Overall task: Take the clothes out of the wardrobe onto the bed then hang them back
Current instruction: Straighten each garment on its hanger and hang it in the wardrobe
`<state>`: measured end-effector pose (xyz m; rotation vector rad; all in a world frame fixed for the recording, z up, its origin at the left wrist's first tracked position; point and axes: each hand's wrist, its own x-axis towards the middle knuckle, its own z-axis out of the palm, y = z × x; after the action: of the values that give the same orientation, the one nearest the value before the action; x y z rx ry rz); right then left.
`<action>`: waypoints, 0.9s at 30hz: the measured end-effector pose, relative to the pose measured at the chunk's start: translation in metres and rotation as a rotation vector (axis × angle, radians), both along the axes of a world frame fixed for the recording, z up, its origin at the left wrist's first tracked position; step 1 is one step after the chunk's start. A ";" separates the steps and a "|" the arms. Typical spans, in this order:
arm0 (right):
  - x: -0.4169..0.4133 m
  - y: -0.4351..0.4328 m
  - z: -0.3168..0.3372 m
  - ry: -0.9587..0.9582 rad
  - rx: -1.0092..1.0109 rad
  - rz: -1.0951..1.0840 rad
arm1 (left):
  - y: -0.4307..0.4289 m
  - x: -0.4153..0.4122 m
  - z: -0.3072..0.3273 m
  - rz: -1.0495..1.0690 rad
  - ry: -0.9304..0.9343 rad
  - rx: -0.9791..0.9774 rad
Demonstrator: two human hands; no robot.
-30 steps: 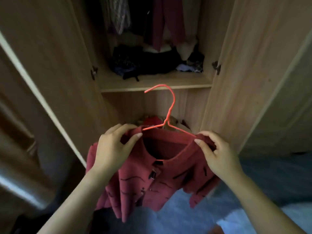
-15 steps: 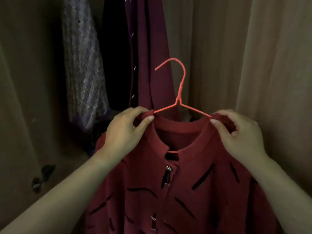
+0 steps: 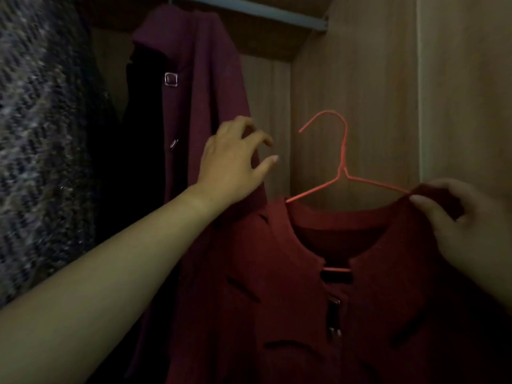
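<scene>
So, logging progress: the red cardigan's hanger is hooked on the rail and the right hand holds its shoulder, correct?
Not quite. In the head view the hook of the hanger hangs free, well below the rail, not on it. The right hand does hold the red cardigan at its shoulder.

Red cardigan (image 3: 277,300): dark dash marks, metal clasps down the front, on an orange wire hanger (image 3: 343,167), filling 5 o'clock. Hook upright, well below the rail (image 3: 249,6). Right hand (image 3: 471,225) pinches its right shoulder. Maroon coat (image 3: 199,92) hangs at 11 o'clock, grey knit (image 3: 36,134) at 9 o'clock.
</scene>
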<state>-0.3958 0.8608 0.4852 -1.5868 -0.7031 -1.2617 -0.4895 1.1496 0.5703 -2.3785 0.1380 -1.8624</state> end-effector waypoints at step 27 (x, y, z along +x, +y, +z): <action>0.021 0.113 0.157 -0.024 0.002 -0.573 | 0.135 -0.014 0.055 0.330 -0.232 0.142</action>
<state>-0.3749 0.9742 0.6419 -1.8443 -0.2582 -1.6876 -0.5040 1.2842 0.6251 -1.9367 -0.1309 -1.8779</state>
